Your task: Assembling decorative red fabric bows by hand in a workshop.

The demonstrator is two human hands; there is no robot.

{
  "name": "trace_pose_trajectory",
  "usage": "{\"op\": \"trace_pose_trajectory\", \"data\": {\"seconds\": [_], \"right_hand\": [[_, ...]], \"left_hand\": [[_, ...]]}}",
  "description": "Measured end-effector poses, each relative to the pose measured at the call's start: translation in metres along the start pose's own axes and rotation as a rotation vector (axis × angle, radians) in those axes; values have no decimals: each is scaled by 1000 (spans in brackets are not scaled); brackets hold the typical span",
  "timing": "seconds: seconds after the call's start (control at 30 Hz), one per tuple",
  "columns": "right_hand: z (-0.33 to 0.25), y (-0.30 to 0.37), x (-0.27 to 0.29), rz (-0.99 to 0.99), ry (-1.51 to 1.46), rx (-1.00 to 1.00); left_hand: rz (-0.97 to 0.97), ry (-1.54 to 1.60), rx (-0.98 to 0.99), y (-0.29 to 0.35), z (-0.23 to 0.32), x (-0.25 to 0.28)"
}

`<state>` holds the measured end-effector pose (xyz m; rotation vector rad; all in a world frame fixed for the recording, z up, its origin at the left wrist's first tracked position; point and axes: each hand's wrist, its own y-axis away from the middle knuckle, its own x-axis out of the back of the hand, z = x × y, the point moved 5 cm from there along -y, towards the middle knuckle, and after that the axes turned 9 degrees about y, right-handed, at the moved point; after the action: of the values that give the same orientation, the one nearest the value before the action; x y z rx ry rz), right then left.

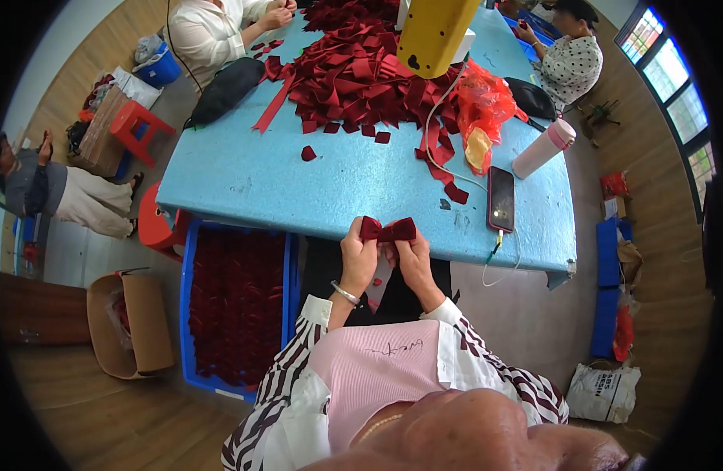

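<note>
A dark red velvet bow is held up between my two hands at the table's near edge. My left hand pinches its left loop, and a silver bangle circles that wrist. Fingers and thumb of my right hand close on the right loop. Beyond my hands, a big heap of dark red ribbon pieces covers the middle of the blue table. A few loose pieces lie in front of the heap.
Left of my lap stands a blue crate full of dark red pieces. A phone with a cable, a pink bottle and a red plastic bag sit on the table's right. Other people are at the far left, table's far left and far right.
</note>
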<state>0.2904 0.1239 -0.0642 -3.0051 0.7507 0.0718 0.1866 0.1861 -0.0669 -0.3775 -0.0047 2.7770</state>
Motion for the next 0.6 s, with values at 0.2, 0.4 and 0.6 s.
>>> {"op": "trace_pose_trajectory", "data": {"seconds": [0.2,0.4,0.6], "right_hand": [[-4,-1,-4,-12,-149,-117],[8,2,-3,-9,-227,-137],[6,1,-2,-88,-217,-156]], "left_hand": [[45,189,11,0,6,-4],[48,377,241,8,7,-10],[58,393,151,7,-1,-12]]}}
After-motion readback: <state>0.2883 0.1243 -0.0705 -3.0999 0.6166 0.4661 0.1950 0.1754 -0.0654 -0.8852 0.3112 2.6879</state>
